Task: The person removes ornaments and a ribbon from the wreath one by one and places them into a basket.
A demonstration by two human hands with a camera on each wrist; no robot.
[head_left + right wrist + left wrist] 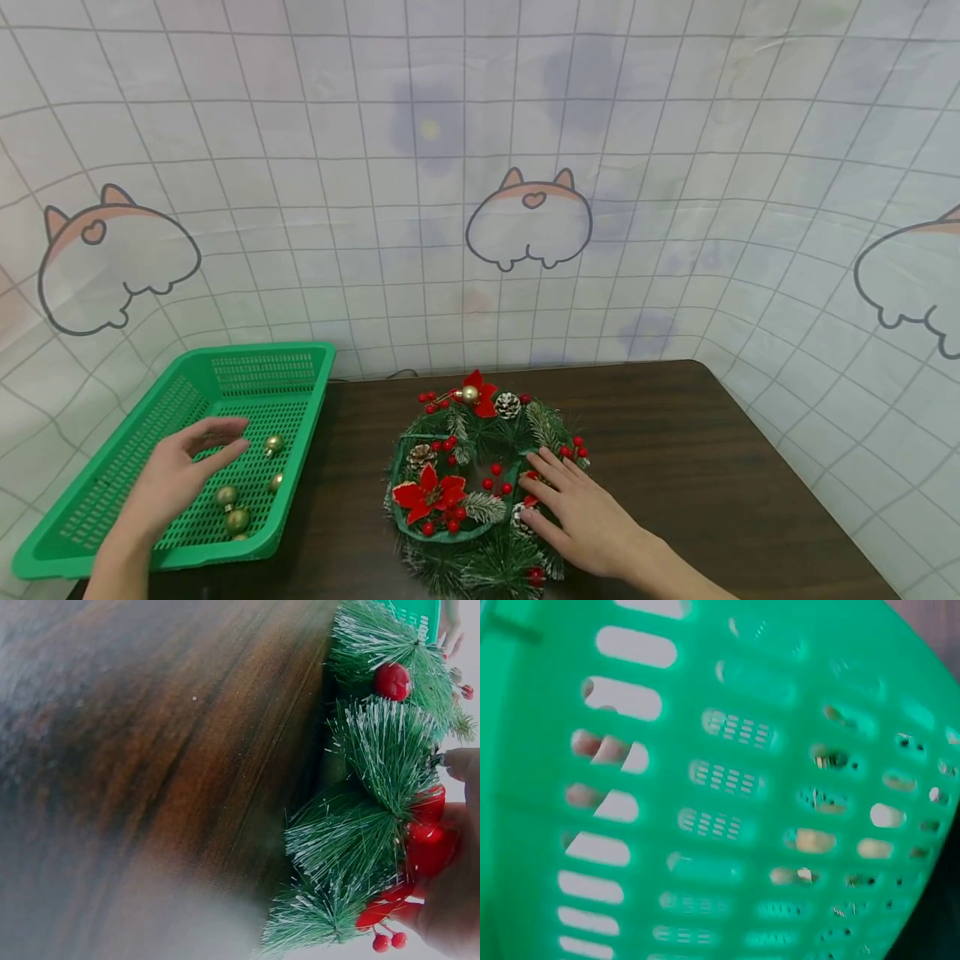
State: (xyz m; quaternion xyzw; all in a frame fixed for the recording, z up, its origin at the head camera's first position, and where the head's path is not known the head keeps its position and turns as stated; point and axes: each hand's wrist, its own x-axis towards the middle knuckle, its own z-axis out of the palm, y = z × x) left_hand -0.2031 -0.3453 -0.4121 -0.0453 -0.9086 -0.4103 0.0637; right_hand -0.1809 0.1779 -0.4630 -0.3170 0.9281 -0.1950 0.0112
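Note:
My left hand (174,473) hovers over the green plastic basket (300,467), thumb and fingers apart with nothing visible between them. Several small gold ornament balls (237,522) lie on the basket floor near that hand. My right hand (592,518) rests with spread fingers on the right side of a Christmas wreath (498,557). Its fingertips touch the greenery around a red flower (431,847). At the wreath's top, one gold ball (469,394) sits against a red poinsettia (483,404). In the left wrist view, basket slots partly hide the fingers.
A dark wooden table (675,442) carries the wreath and the basket. Pinecones (507,406), red berries (497,469) and another poinsettia (429,493) decorate the wreath. White gridded cloth (360,208) with cartoon prints hangs behind and at both sides.

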